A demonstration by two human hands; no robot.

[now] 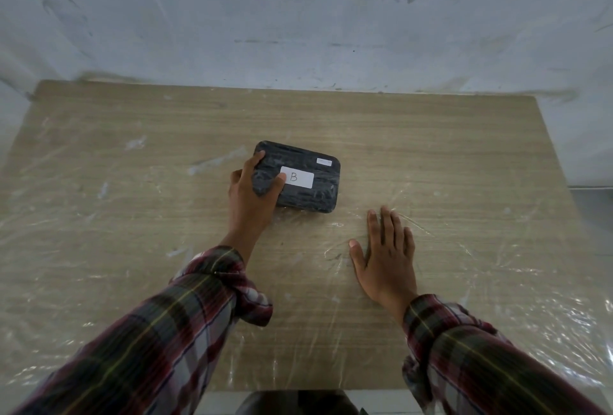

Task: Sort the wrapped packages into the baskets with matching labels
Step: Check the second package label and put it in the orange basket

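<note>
A black wrapped package (308,189) with a white label marked "B" lies near the middle of the wooden table (431,155). My left hand (248,202) grips the package's left end, thumb on top beside the label and fingers around the far corner. My right hand (388,255) rests flat on the table, palm down, fingers apart, a short way to the right and nearer than the package. It holds nothing. No basket is in view.
The table is covered in wrinkled clear plastic film (497,298). A scuffed pale wall (298,16) stands right behind the table's far edge. Plaid sleeves cover both forearms.
</note>
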